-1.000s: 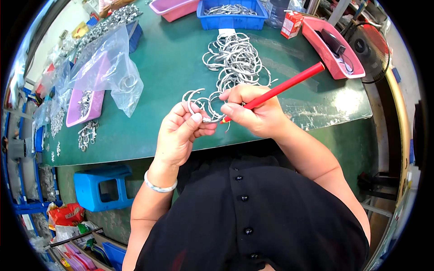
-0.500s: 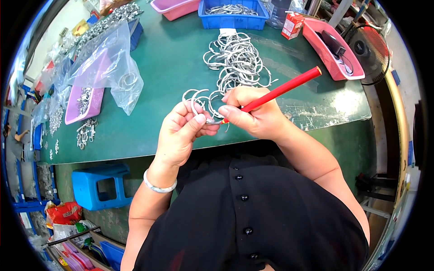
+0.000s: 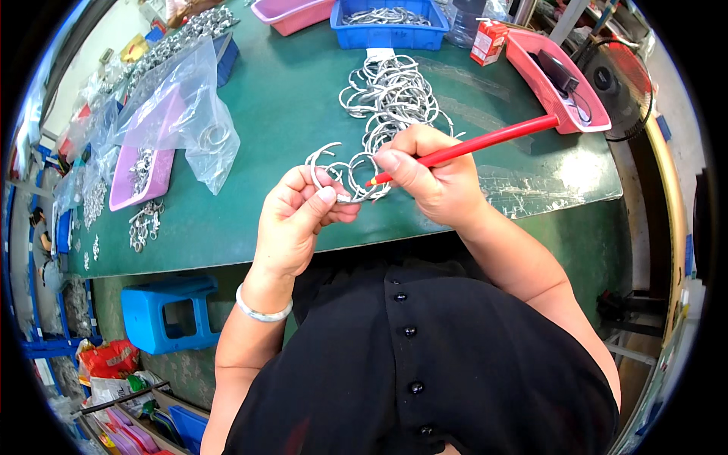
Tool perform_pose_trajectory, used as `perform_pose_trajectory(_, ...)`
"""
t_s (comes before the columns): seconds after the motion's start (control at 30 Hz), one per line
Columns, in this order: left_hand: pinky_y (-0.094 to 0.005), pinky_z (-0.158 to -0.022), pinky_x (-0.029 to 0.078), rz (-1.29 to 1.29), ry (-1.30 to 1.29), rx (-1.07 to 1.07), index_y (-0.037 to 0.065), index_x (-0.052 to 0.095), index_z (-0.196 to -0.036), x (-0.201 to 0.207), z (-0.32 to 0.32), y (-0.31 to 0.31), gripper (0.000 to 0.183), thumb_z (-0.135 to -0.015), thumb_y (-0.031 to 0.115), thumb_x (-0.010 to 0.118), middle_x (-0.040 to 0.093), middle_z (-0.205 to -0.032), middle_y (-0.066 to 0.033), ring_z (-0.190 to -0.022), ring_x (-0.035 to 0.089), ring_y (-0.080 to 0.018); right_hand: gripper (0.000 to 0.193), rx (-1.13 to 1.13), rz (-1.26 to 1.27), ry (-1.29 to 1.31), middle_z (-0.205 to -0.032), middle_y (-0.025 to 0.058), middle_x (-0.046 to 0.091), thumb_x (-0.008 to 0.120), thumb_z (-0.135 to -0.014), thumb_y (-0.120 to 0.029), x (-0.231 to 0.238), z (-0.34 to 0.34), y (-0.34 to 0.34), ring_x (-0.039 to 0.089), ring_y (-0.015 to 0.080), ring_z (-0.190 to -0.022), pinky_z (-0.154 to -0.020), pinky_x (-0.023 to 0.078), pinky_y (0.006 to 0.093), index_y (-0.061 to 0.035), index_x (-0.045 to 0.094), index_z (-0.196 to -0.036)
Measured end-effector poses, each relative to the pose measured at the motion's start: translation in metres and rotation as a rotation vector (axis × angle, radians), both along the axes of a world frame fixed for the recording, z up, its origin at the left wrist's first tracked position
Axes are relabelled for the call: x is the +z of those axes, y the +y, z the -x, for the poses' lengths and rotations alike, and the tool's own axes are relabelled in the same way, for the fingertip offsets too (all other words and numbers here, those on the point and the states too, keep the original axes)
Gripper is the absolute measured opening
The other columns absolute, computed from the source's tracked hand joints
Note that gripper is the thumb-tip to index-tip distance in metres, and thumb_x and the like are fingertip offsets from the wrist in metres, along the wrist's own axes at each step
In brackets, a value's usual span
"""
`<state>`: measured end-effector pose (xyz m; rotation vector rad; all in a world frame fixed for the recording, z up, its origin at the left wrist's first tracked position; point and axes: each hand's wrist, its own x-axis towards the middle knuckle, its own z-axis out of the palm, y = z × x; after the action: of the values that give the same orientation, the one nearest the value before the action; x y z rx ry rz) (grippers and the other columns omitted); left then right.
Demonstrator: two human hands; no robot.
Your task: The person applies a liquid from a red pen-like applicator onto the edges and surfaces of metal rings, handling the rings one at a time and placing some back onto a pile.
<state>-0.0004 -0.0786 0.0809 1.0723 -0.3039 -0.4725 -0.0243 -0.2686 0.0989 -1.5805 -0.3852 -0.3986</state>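
Observation:
My left hand (image 3: pixel 292 220) is closed, with thumb and fingers pinching a silver C-shaped metal ring (image 3: pixel 315 167). More such rings lie close by its fingertips, and I cannot tell which of them it also holds. My right hand (image 3: pixel 440 178) grips a long red pencil (image 3: pixel 493 140) like a writing tool. Its pale yellow tip is at the rings just right of my left fingers; whether it touches metal I cannot tell. Beyond my hands a heap of silver rings (image 3: pixel 394 87) stretches away over the green table (image 3: pixel 280 114), partly hidden by my right hand.
At the back stands a blue bin (image 3: pixel 390 36) of metal parts, beside a pink tray (image 3: pixel 296 17). A pink basket (image 3: pixel 531 72), a drink carton (image 3: pixel 489 43) and a fan (image 3: pixel 618 87) are at right. Left are a plastic bag (image 3: pixel 216 136), a pink tray (image 3: pixel 125 171) and a blue stool (image 3: pixel 171 315).
My right hand has lifted slightly, and the pencil has tilted flatter, its tip shifting up and a little left. My left hand has turned slightly with the ring and moved a little left.

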Motion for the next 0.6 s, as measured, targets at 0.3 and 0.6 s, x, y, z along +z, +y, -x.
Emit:
perform_pose_trajectory(0.3, -0.0312, -0.07, 0.053, -0.001, -0.015, 0.021, 0.004, 0.047, -0.095, 0.0, -0.001, 0.001, 0.011, -0.086, 0.007, 0.051, 0.06, -0.087, -0.0104, -0.075, 0.063, -0.0204, 0.026, -0.057, -0.215, -0.096, -0.069, 0.0042, 0.056, 0.05, -0.089, -0.024, -0.003, -0.008, -0.014, 0.053, 0.0093, -0.062, -0.057, 0.044, 0.0228, 0.0003, 0.057, -0.089)
perform_pose_trajectory(0.6, -0.0305, -0.07, 0.052, -0.012, 0.005, 0.036, 0.003, 0.047, -0.095, -0.002, 0.004, -0.001, 0.011, -0.085, 0.006, 0.052, 0.059, -0.087, -0.0097, -0.075, 0.062, -0.0199, 0.02, 0.104, -0.249, 0.384, -0.081, 0.0028, 0.058, 0.062, -0.079, -0.009, -0.014, -0.004, -0.004, 0.055, 0.0077, -0.071, -0.065, 0.045, 0.0202, 0.0002, 0.056, -0.096)
